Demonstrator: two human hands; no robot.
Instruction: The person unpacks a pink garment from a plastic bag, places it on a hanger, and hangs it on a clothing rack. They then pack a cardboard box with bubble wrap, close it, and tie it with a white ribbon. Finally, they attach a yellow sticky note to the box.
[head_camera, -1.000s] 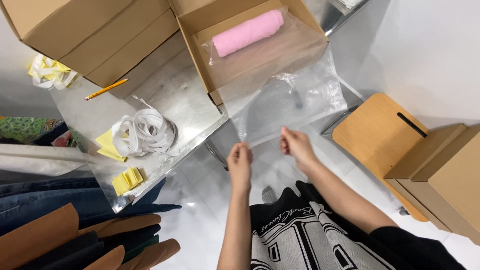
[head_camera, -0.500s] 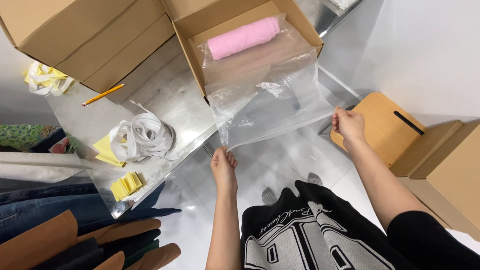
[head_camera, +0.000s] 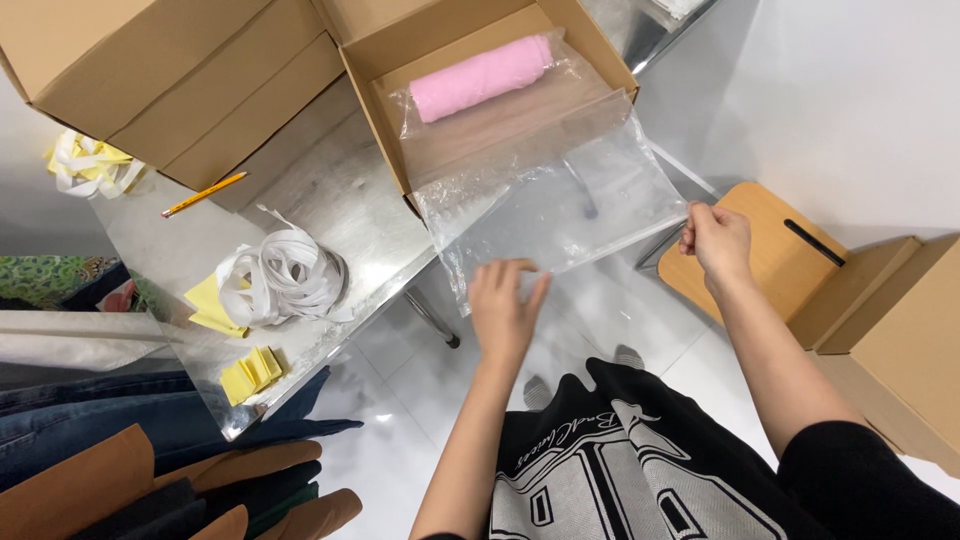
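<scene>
Lying lowest in the frame, a black printed garment (head_camera: 620, 460) covers the person's lap, and just above it the left hand (head_camera: 505, 305) rests with fingers loosely spread on the near edge of a clear plastic bag (head_camera: 560, 205), not visibly pinching it. Right of centre, the right hand (head_camera: 715, 240) is closed, pinching the bag's right corner and holding it stretched. Beyond, the bag's far end overlaps an open cardboard box (head_camera: 375, 70) on the metal tabletop (head_camera: 330, 200), where a bagged pink roll (head_camera: 480, 78) lies at upper centre.
</scene>
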